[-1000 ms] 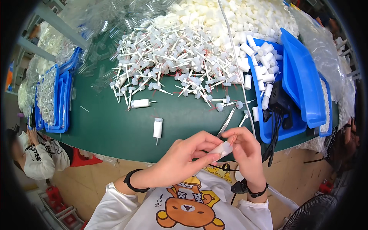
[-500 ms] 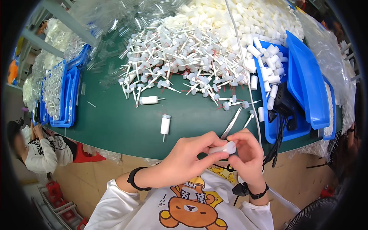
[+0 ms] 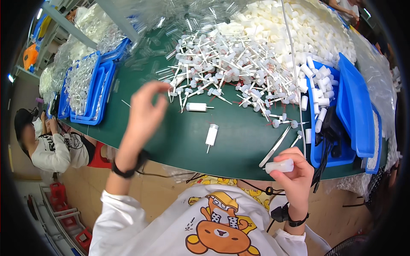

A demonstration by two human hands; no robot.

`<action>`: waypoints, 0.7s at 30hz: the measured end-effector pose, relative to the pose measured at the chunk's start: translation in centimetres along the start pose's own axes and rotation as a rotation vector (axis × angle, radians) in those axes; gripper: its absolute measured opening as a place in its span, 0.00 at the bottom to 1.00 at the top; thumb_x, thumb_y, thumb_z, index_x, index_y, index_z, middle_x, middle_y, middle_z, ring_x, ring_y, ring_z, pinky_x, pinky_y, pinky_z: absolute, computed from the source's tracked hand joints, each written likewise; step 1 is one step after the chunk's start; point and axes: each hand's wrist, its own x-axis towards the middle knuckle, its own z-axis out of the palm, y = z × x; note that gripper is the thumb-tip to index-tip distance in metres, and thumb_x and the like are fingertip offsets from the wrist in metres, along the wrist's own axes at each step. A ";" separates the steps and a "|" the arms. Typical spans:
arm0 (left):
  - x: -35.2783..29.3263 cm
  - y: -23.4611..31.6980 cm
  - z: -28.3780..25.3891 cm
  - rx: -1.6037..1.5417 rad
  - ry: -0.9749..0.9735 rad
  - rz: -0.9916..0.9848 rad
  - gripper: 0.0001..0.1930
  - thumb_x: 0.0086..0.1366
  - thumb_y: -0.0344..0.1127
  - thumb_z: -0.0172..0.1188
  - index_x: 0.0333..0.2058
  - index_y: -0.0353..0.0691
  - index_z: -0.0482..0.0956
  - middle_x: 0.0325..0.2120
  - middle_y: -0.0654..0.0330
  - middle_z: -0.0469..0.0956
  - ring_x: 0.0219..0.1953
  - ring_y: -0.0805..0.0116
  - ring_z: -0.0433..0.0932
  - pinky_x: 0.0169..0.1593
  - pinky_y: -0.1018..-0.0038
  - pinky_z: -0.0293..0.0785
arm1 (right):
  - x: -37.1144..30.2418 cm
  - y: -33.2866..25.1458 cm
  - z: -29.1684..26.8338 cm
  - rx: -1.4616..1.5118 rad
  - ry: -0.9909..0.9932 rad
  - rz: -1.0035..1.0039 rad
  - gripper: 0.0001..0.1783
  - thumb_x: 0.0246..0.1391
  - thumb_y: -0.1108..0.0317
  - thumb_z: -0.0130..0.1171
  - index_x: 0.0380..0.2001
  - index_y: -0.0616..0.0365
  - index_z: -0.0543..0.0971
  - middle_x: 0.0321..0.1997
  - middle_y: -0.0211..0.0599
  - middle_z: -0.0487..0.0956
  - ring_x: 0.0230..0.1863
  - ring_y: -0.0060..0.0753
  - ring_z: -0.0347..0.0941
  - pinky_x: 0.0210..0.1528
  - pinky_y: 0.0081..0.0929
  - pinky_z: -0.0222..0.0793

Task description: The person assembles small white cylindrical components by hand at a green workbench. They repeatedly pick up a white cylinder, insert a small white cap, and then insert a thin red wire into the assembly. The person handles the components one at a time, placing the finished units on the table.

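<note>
My right hand (image 3: 298, 170) grips a white cylinder with a translucent end (image 3: 280, 166) between thumb and fingers, at the table's front edge. My left hand (image 3: 147, 112) is lifted over the left part of the table, its fingers curved and apart with nothing visible in them. Its fingertips are near a heap of thin white stems with translucent caps and red wires (image 3: 222, 64). Two finished-looking white cylinders with stems, one lying crosswise (image 3: 197, 107) and one pointing toward me (image 3: 211, 135), rest on the green table. Metal tweezers (image 3: 275, 147) lie just beyond my right hand.
Loose white cylinders fill part of a blue tray (image 3: 316, 158) at the right, with black cables beside them. A cream-white heap (image 3: 294, 30) and clear tubes (image 3: 205, 19) lie at the back. A white cord (image 3: 292, 51) crosses the table. Blue trays (image 3: 100, 91) and a seated person are left.
My left hand has let go of the cylinder and swung up and left over the table. My right hand keeps the cylinder, now alone. The whole view has shifted.
</note>
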 end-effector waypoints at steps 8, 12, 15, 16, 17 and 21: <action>3.9 -12.0 -3.4 0.229 -0.184 -0.067 0.13 0.45 0.16 0.53 0.31 0.34 0.68 0.30 0.53 0.74 0.35 0.57 0.73 0.42 0.68 0.69 | 0.3 -0.5 1.0 0.049 -0.174 -0.045 0.18 0.36 0.86 0.64 0.35 0.65 0.77 0.41 0.42 0.74 0.41 0.29 0.72 0.42 0.24 0.72; 3.4 -8.9 -4.4 0.300 -0.177 -0.008 0.14 0.48 0.19 0.58 0.33 0.36 0.66 0.31 0.57 0.74 0.36 0.63 0.74 0.42 0.71 0.69 | 0.3 -0.7 0.9 0.034 -0.179 -0.117 0.19 0.34 0.86 0.65 0.35 0.65 0.77 0.41 0.44 0.74 0.42 0.31 0.73 0.43 0.26 0.72; 1.3 -1.7 -4.1 0.067 -0.290 -0.041 0.13 0.53 0.21 0.56 0.34 0.36 0.63 0.31 0.59 0.73 0.35 0.69 0.74 0.42 0.74 0.69 | 0.0 -0.6 0.9 0.030 -0.113 -0.153 0.19 0.33 0.85 0.67 0.34 0.65 0.77 0.40 0.45 0.75 0.40 0.31 0.74 0.42 0.25 0.71; 0.3 2.0 -3.5 -0.031 -0.394 -0.082 0.11 0.56 0.22 0.52 0.34 0.37 0.60 0.31 0.58 0.73 0.35 0.70 0.73 0.42 0.74 0.69 | 0.0 -0.7 1.0 0.015 -0.106 -0.182 0.19 0.33 0.84 0.67 0.34 0.65 0.77 0.40 0.45 0.76 0.40 0.32 0.74 0.42 0.25 0.71; -0.9 4.9 -3.0 -0.156 -0.478 -0.094 0.11 0.55 0.21 0.51 0.34 0.37 0.58 0.31 0.57 0.73 0.35 0.70 0.73 0.41 0.75 0.69 | 0.1 -0.8 1.1 0.006 -0.108 -0.214 0.19 0.32 0.84 0.68 0.34 0.65 0.77 0.39 0.45 0.76 0.40 0.32 0.74 0.41 0.25 0.71; -5.0 11.7 -1.3 -0.356 -0.945 -0.064 0.12 0.56 0.24 0.50 0.36 0.33 0.56 0.29 0.53 0.69 0.31 0.63 0.73 0.35 0.71 0.71 | 0.2 -1.0 1.9 -0.013 -0.153 -0.376 0.19 0.31 0.81 0.70 0.32 0.63 0.77 0.35 0.44 0.78 0.37 0.34 0.75 0.36 0.25 0.70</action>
